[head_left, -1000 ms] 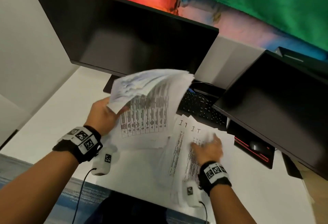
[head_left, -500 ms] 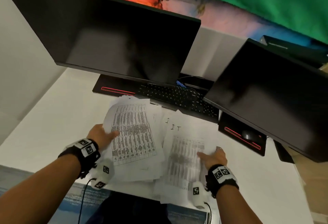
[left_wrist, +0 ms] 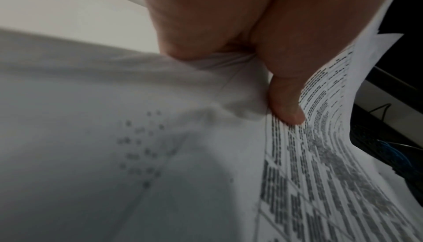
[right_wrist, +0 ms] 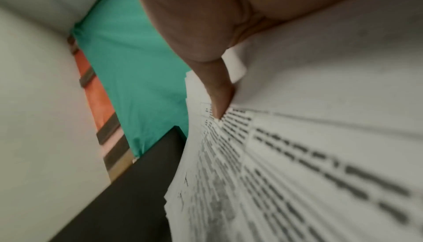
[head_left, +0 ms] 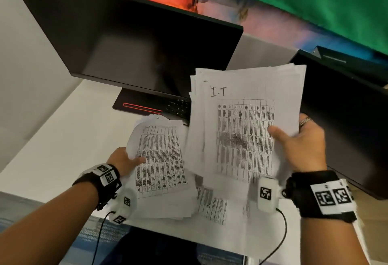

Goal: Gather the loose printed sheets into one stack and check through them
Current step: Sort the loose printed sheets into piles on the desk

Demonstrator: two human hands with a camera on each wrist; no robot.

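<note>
My right hand (head_left: 298,139) grips a thick bundle of printed sheets (head_left: 245,126) by its right edge, thumb on the top page marked "I.T", lifted above the desk. In the right wrist view the thumb (right_wrist: 217,90) presses on that bundle (right_wrist: 297,173). My left hand (head_left: 123,160) holds a second stack of printed tables (head_left: 161,166) by its left edge, thumb on top, low over the desk. The left wrist view shows the thumb (left_wrist: 283,97) on the printed page (left_wrist: 320,155). A few loose sheets (head_left: 214,204) lie on the desk under both stacks.
A white desk (head_left: 52,139) carries a large dark monitor (head_left: 136,44) at the back and a second dark screen (head_left: 346,118) at the right. A black keyboard (head_left: 178,107) with a red-lit base sits behind the papers. Wrist-camera cables hang off the front edge.
My right hand has picked its bundle up off the desk and raised it toward the right screen. The left hand's stack has come down from a raised, fanned position to lie low by the desk.
</note>
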